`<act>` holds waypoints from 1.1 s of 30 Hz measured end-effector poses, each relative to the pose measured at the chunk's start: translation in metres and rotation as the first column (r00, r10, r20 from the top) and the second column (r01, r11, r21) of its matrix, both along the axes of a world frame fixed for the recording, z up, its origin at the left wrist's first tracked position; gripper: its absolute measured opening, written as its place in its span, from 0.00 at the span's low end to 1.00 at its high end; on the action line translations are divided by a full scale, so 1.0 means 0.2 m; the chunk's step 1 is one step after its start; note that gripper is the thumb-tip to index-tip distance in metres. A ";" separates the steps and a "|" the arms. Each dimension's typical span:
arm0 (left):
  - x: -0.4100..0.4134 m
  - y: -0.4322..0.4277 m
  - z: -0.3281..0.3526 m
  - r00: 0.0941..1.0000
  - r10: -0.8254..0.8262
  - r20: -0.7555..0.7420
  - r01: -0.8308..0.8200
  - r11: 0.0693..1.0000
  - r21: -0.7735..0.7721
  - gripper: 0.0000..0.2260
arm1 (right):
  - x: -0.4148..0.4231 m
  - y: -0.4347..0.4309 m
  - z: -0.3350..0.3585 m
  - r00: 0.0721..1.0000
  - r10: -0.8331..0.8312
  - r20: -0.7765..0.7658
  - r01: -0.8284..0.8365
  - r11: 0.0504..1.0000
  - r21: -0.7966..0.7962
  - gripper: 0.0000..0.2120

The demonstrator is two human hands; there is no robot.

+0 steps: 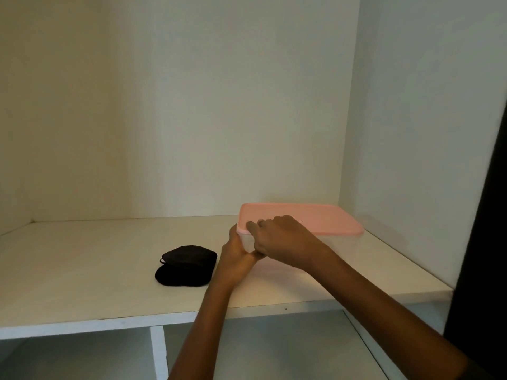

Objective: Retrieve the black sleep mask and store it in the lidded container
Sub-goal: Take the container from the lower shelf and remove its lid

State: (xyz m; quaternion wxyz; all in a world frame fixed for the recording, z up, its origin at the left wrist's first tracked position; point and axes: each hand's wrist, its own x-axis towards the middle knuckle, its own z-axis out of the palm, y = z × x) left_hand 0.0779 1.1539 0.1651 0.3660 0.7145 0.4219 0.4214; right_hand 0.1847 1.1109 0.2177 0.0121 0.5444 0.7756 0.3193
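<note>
Spotting mask (186, 266) flat on shelf (82, 270), at 9 o'clock of container (340, 242), just beside left hand (236, 250), untouched. Judging it light, soft, floppy, not fragile; best pinched mid-fold, minding strap loop at its 9 o'clock end. Finding lid (315, 216) seated, probably stiff snap-fit, wanting a pry at a corner. Bracing container's near-left corner with left hand, thumb up at rim. Reaching in from 5 o'clock with right hand (282, 239), fingers curled over lid's corner edge.
</note>
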 end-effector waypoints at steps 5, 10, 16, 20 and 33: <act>0.00 -0.01 0.01 1.000 -0.003 -0.004 0.003 1.000 0.001 0.32 | 0.03 0.05 -0.08 0.997 0.054 0.053 -0.059 0.994 0.092 0.16; 0.00 -0.02 0.02 1.000 -0.014 0.011 0.014 1.000 0.019 0.32 | 0.04 0.05 -0.11 0.998 0.056 0.012 -0.057 0.989 0.137 0.16; 0.00 -0.01 0.00 1.000 -0.023 0.020 0.022 1.000 0.021 0.33 | 0.06 0.07 -0.15 0.990 0.138 -0.031 -0.125 0.958 0.258 0.12; 0.01 0.01 -0.01 0.998 -0.031 0.060 0.028 0.999 0.041 0.34 | 0.08 0.07 -0.07 0.985 0.154 -0.080 -0.118 0.934 0.338 0.19; -0.01 0.01 -0.04 0.971 -0.140 0.192 0.127 0.989 0.075 0.43 | 0.42 0.08 0.26 0.472 0.059 -0.880 0.171 0.973 0.157 0.10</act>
